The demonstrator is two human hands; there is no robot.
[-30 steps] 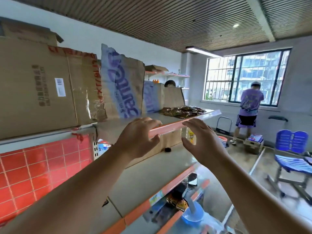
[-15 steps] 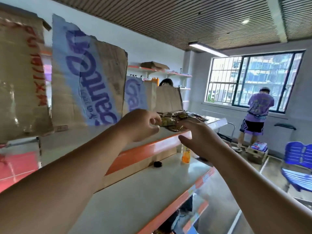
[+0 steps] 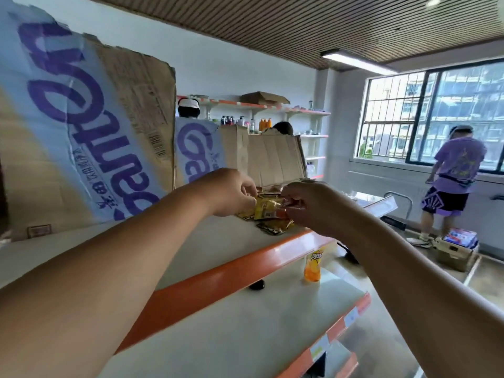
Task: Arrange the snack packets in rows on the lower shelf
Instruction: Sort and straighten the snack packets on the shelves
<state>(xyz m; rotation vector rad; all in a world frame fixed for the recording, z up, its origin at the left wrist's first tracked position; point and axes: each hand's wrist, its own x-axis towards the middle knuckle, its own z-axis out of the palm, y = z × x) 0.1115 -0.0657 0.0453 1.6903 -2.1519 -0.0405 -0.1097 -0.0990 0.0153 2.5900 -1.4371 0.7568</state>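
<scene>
One wide-angle camera on the person's head looks forward and slightly down, close behind the left hand (image 3: 231, 193) and right hand (image 3: 313, 207) over the snack packets (image 3: 268, 210), the window (image 3: 436, 118) far off to the right.

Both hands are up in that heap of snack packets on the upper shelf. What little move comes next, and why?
Probably lift a few packets clear and bring them down. The left hand and right hand both curl fingers on the snack packets piled on the upper shelf; the lower shelf shows none yet.
</scene>
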